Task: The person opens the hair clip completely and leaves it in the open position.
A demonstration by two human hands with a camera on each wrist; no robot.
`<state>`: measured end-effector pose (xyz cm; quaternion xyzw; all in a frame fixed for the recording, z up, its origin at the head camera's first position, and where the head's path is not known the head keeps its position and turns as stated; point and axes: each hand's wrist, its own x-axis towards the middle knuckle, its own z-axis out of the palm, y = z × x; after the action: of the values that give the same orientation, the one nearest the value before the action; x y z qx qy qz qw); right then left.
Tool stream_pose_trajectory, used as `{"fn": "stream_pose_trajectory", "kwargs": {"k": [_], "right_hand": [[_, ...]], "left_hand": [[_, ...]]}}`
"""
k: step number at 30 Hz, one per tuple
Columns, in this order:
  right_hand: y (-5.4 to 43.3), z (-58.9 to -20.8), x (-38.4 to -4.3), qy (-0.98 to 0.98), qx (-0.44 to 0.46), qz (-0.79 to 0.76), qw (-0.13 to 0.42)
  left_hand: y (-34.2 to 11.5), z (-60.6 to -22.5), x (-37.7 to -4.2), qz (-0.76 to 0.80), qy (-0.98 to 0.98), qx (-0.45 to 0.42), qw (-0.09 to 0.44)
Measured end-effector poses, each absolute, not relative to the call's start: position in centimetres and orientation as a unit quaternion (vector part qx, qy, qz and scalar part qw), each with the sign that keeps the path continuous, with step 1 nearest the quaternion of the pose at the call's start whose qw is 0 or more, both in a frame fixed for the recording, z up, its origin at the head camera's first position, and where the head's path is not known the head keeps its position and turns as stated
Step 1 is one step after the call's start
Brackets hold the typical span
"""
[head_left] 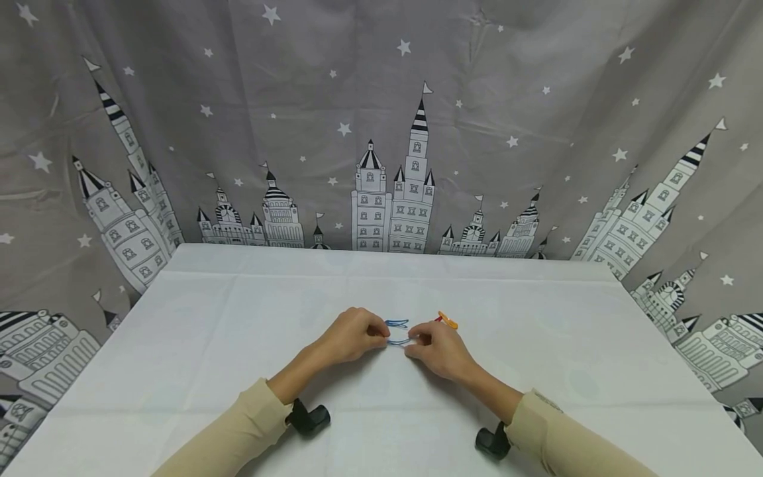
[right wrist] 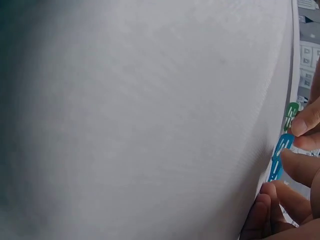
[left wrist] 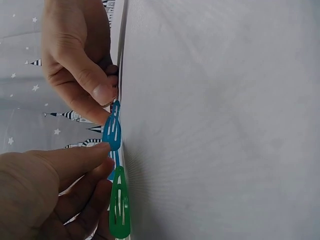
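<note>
Between the two hands, low over the white table, is a blue snap hair clip [head_left: 401, 342]. My left hand [head_left: 356, 336] pinches its left end between thumb and fingers. At its other end, my right hand [head_left: 442, 349] has thumb and fingertips closed about the narrow tip. In the left wrist view the blue clip [left wrist: 112, 132] shows long slots, and a green hair clip [left wrist: 120, 205] is beside my left fingers. The right wrist view also shows the green clip [right wrist: 291, 114] by my left fingertips. The left hand hides the green clip in the head view.
Just beyond the hands, more blue clips [head_left: 396, 323] lie on the white tabletop [head_left: 268, 298]. An orange clip [head_left: 448, 321] and a small red one sit behind my right hand, partly covered. A grey castle-print curtain [head_left: 310, 99] hangs behind the table.
</note>
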<state>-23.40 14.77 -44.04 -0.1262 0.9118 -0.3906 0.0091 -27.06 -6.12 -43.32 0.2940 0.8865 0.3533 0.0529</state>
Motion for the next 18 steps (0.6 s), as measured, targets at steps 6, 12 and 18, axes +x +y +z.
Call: {"fn": "stream_pose_trajectory", "kwargs": {"k": [6,12,18], "right_hand": [[15.4,-43.7,-23.2,0.891,-0.126,-0.436,0.028],[16.2,-42.9,-23.2,0.876,-0.126,-0.465,0.025],[16.8,-41.9,-23.8,0.882,-0.122,-0.456,0.006]], "left_hand": [[-5.9,-43.0,-26.9,0.364,0.884,0.289,0.054],[-5.5,-42.6,-26.9,0.379,0.877,0.292,0.041],[-4.8,-42.1,-27.3,0.392,0.876,0.278,0.039]]}}
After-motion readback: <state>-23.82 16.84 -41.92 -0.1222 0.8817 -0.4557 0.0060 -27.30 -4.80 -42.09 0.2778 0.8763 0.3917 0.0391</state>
